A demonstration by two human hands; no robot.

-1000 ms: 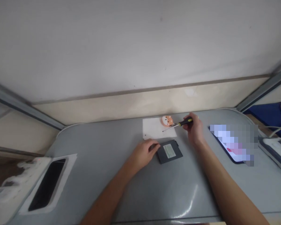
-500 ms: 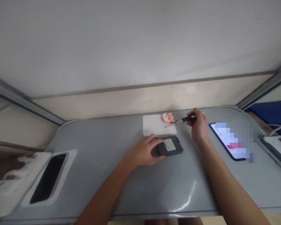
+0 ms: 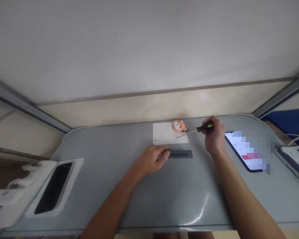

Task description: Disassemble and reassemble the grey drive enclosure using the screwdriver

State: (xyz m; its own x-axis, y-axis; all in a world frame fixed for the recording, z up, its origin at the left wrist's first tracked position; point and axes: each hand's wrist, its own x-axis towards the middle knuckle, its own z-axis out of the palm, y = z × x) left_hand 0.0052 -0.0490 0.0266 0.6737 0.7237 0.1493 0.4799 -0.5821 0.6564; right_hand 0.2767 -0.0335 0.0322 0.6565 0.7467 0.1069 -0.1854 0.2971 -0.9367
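My left hand (image 3: 153, 160) is closed on the left end of a flat dark grey case (image 3: 180, 154). The case is turned so that a narrow side with a row of slots and a small hole at its right end faces me. In my right hand (image 3: 214, 136) is a screwdriver (image 3: 201, 127) with a black and yellow handle. Its thin shaft points left, the tip above a stack of white paper (image 3: 164, 132). An orange animal-face trinket (image 3: 179, 125) lies on the paper's upper right corner, and a small dark screw-like piece (image 3: 155, 140) lies near its lower left corner.
On the right lies a phone (image 3: 241, 152) with a lit, partly blurred screen, beside a white and grey device (image 3: 294, 162). A black phone (image 3: 53, 187) rests on white paper at the left, next to a white power strip (image 3: 32, 189). A wall (image 3: 139, 109) bounds the back.
My left hand has tipped the case, so its slotted narrow side shows instead of the labelled face. My right hand with the screwdriver has shifted slightly right and down.
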